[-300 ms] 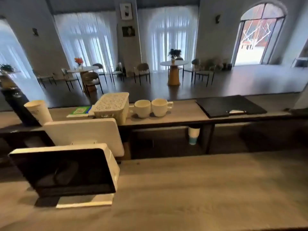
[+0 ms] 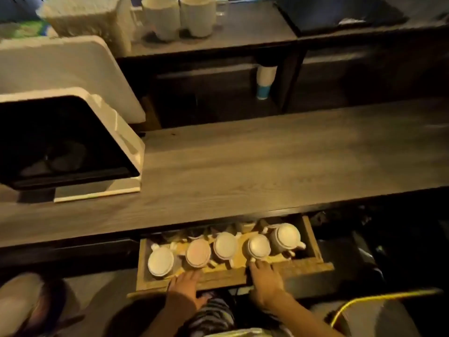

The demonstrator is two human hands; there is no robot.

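Observation:
A wooden drawer point(image 2: 303, 268) stands pulled out under the grey wood counter point(image 2: 267, 166). Several white cups lie upside down in it, among them one at the left point(image 2: 160, 261), a pinkish one point(image 2: 198, 252) and a taller one at the right point(image 2: 286, 235). My left hand point(image 2: 184, 285) rests on the drawer's front board, fingers laid over its top edge. My right hand point(image 2: 264, 280) lies on the same board further right, fingertips just short of a small cup point(image 2: 258, 246). Neither hand holds a cup.
A white terminal with a dark screen point(image 2: 60, 142) stands on the counter at the left. Behind, a raised shelf carries two white mugs point(image 2: 161, 15), a white basket point(image 2: 82, 13) and a black mat point(image 2: 340, 10). Paper cups point(image 2: 264, 81) hang below it. A yellow cable point(image 2: 364, 300) runs at lower right.
The view has tipped down from the room to the counter's near edge. The open drawer of cups and both my hands, out of view before, now show.

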